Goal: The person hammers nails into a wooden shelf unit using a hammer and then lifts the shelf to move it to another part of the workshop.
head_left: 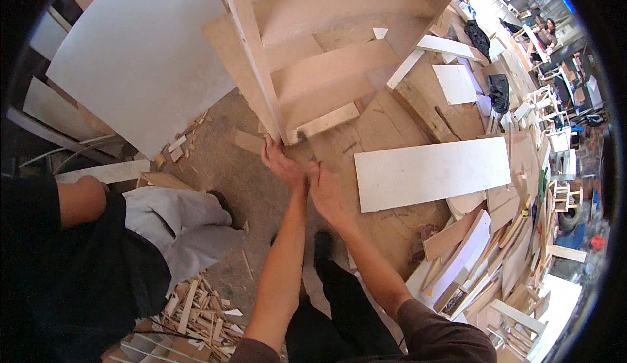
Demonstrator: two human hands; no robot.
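Clearly, wooden shelf unit is lt. brown w/ pale edges.

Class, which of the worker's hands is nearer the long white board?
Right. The right hand is just left of the long white board; the left hand is farther left, by the wooden shelving unit.

Matt wd shelf unit, smooth wht brd, rough wd scraps, cloth trousers

Tan wooden cabinet, white board
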